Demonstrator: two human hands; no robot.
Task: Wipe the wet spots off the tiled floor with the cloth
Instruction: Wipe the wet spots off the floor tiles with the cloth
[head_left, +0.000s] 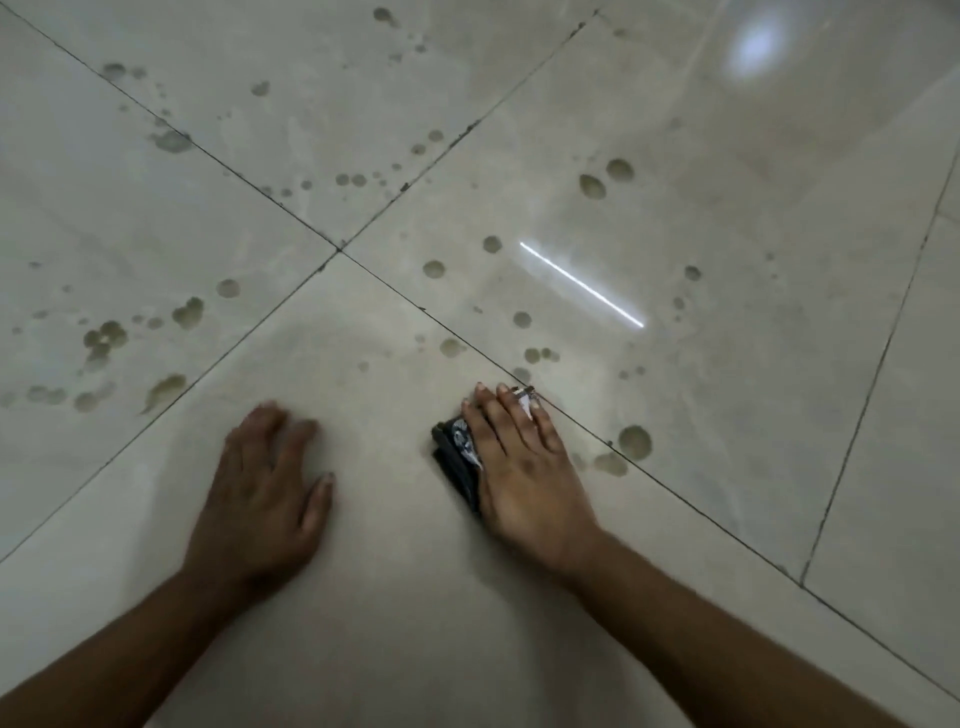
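A folded black cloth with a white pattern (457, 457) lies flat on the beige tiled floor (395, 597). My right hand (519, 467) presses down on it with straight fingers, covering most of it. My left hand (265, 488) rests flat on the tile about a hand's width to the left, holding nothing. Several wet spots dot the floor: a large wet spot (635, 441) and a smaller wet spot (612, 463) just right of the cloth, more wet spots (592, 186) farther ahead, and a cluster of wet spots (104, 338) at the left.
Dark grout lines (340, 249) cross ahead of my hands, splitting the floor into big tiles. A bright strip of reflected light (582, 285) and a round glare (756, 49) shine on the right tiles. The tile under my forearms looks dry.
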